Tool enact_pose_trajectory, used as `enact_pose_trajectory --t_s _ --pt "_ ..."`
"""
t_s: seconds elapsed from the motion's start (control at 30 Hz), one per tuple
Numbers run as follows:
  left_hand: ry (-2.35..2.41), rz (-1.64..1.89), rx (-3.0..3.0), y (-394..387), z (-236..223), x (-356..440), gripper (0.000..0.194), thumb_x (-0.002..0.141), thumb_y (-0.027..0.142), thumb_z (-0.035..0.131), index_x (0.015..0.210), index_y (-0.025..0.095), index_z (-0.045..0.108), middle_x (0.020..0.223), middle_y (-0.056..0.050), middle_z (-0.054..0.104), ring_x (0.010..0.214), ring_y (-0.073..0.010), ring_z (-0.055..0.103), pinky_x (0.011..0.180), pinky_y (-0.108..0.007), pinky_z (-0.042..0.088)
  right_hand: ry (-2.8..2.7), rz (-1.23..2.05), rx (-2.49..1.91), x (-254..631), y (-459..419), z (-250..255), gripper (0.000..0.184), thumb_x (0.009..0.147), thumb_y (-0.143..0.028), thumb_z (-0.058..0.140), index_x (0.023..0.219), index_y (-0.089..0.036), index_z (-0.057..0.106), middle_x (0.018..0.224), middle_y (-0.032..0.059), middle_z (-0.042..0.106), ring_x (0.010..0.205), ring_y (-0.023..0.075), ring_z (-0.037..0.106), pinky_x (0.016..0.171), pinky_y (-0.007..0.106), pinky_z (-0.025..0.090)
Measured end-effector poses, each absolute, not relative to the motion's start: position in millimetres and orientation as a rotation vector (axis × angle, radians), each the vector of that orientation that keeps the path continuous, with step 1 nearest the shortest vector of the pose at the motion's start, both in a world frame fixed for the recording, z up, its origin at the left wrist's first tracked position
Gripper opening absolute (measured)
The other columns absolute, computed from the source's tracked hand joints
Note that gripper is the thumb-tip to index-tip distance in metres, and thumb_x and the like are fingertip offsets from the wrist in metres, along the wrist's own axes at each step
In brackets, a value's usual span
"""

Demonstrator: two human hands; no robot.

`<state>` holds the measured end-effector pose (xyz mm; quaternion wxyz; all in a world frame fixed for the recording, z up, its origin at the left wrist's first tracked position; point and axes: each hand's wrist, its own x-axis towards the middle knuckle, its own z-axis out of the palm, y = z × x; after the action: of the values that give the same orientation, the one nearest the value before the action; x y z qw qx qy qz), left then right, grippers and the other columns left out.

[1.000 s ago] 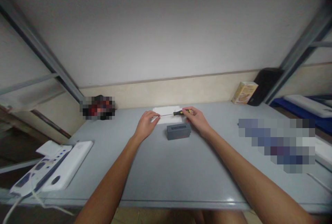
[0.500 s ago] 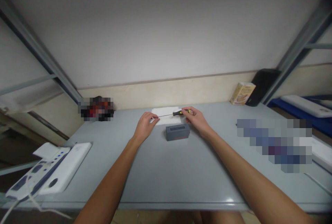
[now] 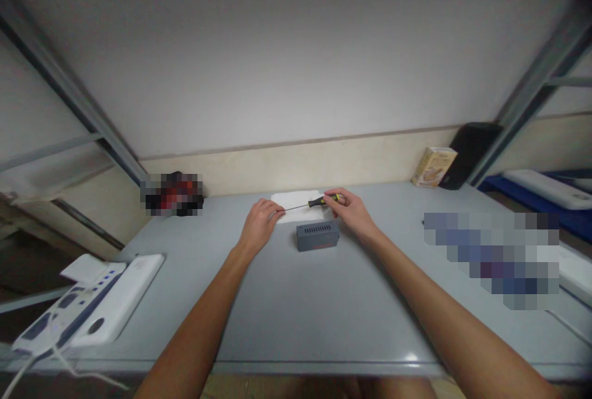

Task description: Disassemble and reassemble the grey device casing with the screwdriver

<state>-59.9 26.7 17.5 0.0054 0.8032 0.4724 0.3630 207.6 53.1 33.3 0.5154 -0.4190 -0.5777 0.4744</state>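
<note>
Head view. The right hand [image 3: 349, 211] pinches the screwdriver [image 3: 315, 203] by its handle, over a white sheet [image 3: 296, 197] beyond the slotted grey box [image 3: 317, 237]; the left hand [image 3: 259, 224] pinches the shaft's far end. A loosened left pinch could let the tip slip. Box's reddish marking, yellow carton's [image 3: 433, 168] print: illegible.

A screwdriver [image 3: 316, 203] with a black-and-yellow handle is pointing its thin shaft left. It is being held crosswise over a white sheet [image 3: 296, 197] on the desk [image 3: 296, 312].
</note>
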Motion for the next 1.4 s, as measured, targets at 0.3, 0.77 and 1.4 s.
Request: enact_pose_trajectory --t_s 0.3,0.77,1.4 --pt "1.281 1.384 2.061 10.5 36.1 -37.4 0.033 0.101 0.041 0.055 0.123 0.021 0.071 0.113 -0.007 0.074 0.105 -0.0215 0.063 0.096 -0.036 0.048 -1.35 0.828 -0.862 218.2 40.0 72.7 0.043 0.084 -0.055 0.072 0.108 -0.021 0.066 0.066 -0.0039 0.054 0.053 0.0098 0.045 0.047 0.022 0.033" --pt "0.985 0.962 1.769 -3.9 44.3 -29.4 0.027 0.092 0.038 0.065 0.104 0.016 0.075 0.099 -0.01 0.075 0.093 -0.0231 0.067 0.085 -0.033 0.049 -1.466 0.795 -0.785 227.5 29.5 85.6 0.034 0.085 -0.053 0.072 0.094 -0.021 0.067 0.068 -0.0007 0.055 0.057 0.0124 0.047 0.052 0.026 0.035" --pt "0.933 0.987 1.635 -1.4 37.7 -25.9 0.027 0.086 0.039 0.071 0.096 0.015 0.073 0.092 -0.008 0.073 0.087 -0.0205 0.065 0.081 -0.03 0.047 -1.91 0.626 -0.653 213.0 12.9 127.4 0.043 0.096 -0.032 0.061 0.139 -0.029 0.061 0.111 0.0067 0.069 0.095 0.0209 0.063 0.077 0.032 0.05"
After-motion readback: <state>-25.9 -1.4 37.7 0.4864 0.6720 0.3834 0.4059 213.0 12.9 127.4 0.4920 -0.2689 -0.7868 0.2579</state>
